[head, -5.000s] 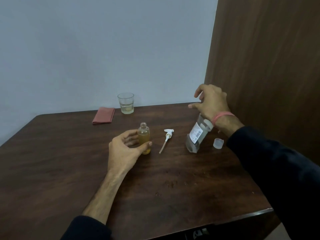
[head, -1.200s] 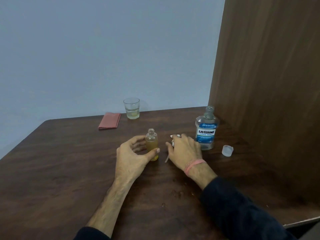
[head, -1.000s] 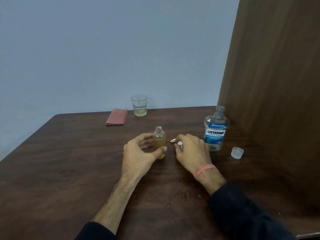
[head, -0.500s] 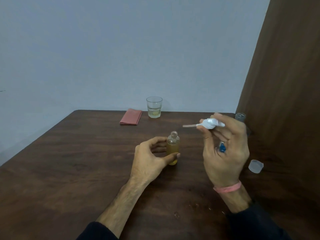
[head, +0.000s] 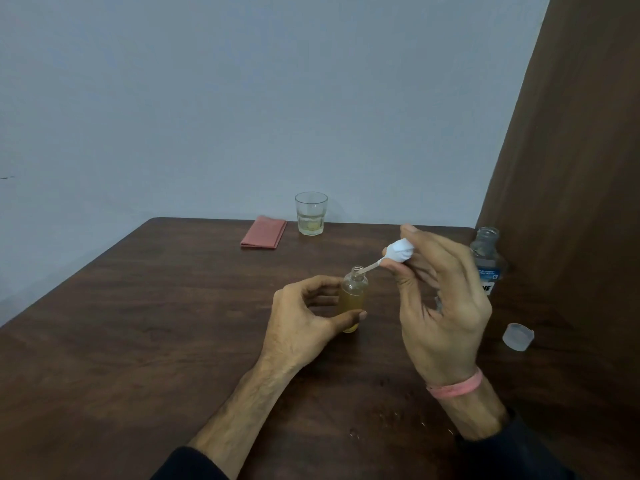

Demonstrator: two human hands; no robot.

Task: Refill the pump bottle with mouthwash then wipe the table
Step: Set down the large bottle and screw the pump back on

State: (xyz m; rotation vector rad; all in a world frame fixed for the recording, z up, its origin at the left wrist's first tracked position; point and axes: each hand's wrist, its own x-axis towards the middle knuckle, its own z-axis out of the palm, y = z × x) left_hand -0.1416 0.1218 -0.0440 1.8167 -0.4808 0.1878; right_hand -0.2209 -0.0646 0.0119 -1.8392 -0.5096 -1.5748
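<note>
A small clear pump bottle (head: pixel 353 295) with amber liquid stands upright mid-table. My left hand (head: pixel 304 323) grips it between thumb and fingers. My right hand (head: pixel 440 299) pinches the white pump head (head: pixel 400 251) above and to the right of the bottle, and the tip of its dip tube sits at the open bottle neck. The uncapped mouthwash bottle (head: pixel 486 261) with a blue label stands at the right, partly hidden behind my right hand. Its clear cap (head: pixel 517 337) lies on the table nearby. A folded red cloth (head: pixel 264 233) lies at the back.
A glass (head: pixel 311 213) with a little yellowish liquid stands by the wall beside the cloth. A brown wooden panel (head: pixel 571 168) rises along the table's right side. Small droplets (head: pixel 398 415) dot the dark wooden table (head: pixel 138 341) between my forearms.
My right hand picked the pump head off the table, lifted it and brought its tube tip down to the bottle's neck. My left hand kept holding the bottle.
</note>
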